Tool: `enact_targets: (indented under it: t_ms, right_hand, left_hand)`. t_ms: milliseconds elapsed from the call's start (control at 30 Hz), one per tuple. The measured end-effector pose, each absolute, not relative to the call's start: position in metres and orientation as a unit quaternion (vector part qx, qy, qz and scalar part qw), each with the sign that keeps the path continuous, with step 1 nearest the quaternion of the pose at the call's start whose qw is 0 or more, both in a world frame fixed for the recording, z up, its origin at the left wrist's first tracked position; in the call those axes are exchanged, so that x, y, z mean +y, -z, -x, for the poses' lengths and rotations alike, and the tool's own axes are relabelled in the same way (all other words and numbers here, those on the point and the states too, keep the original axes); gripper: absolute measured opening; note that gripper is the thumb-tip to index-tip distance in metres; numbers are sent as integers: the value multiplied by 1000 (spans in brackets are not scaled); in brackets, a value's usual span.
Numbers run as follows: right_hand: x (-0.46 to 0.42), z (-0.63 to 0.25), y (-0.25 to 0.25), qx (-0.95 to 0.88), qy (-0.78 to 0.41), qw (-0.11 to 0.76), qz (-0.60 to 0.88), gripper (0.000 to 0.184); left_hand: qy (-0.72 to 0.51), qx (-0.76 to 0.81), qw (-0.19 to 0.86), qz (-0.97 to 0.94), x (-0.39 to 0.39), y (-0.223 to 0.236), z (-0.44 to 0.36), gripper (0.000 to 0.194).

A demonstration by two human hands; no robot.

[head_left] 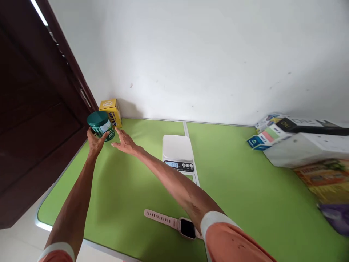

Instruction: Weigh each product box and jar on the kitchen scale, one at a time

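My left hand (pixel 95 142) is wrapped around the side of the green tub (pixel 97 119), thumb across its front; my right hand (pixel 125 143) is spread wide just beside it, with thumb and fingers apart. The tub is upright at the table's (pixel 231 189) far left corner, close against the yellow box (pixel 108 105). With one hand gripping, the smooth side could slip or twist, and a sideways push might knock the box. Nearer me, my right forearm could brush the scale (pixel 177 147) or catch the watch (pixel 188 229).
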State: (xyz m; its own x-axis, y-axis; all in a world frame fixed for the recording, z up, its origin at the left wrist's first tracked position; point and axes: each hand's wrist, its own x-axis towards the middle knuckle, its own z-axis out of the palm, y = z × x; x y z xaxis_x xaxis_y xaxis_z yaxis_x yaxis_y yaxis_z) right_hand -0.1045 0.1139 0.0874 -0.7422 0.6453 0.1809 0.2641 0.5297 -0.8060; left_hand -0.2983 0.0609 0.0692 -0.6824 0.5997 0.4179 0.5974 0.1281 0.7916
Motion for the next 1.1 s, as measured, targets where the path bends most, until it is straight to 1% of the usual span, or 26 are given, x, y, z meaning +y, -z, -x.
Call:
enact_targets:
  t_ms: [67,133,233,333,433,533,600,667,733,800,867,933,1000,1033,1100]
  right_hand:
    - [104,79,-90,-842,-404,247,260,88]
    - [90,49,-88,-841,-410,254,246,83]
    - [64,-2,-79,-838,-421,262,227,72]
    - [36,-56,-68,-830,-421,293,220,56]
    - [13,-108,-63,-815,-400,347,233,45]
    - [-3,-159,-67,-779,-383,413,275,37]
    - [-13,-191,-73,-741,-379,457,313,32]
    - [-24,-225,-77,-698,-365,496,366,28]
    - [-35,-262,-79,-649,-327,536,429,25]
    - [-48,-305,-77,-589,-258,580,500,24]
    - [-62,-354,-73,-504,-149,624,579,28]
    - [-74,-407,-70,-392,-15,654,646,33]
    - [-79,-458,-68,-290,90,668,679,39]
    - [-78,-481,-66,-257,115,672,685,43]
    - [-70,-518,-60,-231,100,680,689,52]
  left_hand:
    - [-536,762,24,-363,49,-68,279,98]
    - [-551,761,77,-333,35,-65,253,97]
    - [-578,738,151,-313,10,-58,209,83]
    - [-599,703,219,-315,-11,-61,169,68]
    - [-579,669,283,-370,-23,-79,126,64]
    - [-544,632,321,-449,-23,-102,69,60]
    - [-529,585,350,-505,-18,-112,24,53]
    - [-515,513,401,-558,-9,-115,-25,44]
    - [-489,442,448,-604,2,-110,-76,40]
    - [-461,394,474,-638,13,-101,-127,37]
    - [-423,363,493,-668,21,-92,-176,34]
    - [-378,341,507,-696,26,-86,-224,31]
    - [-333,326,510,-723,29,-84,-268,38]
    - [-312,320,507,-737,31,-83,-288,47]
    - [-272,313,490,-767,32,-81,-326,72]
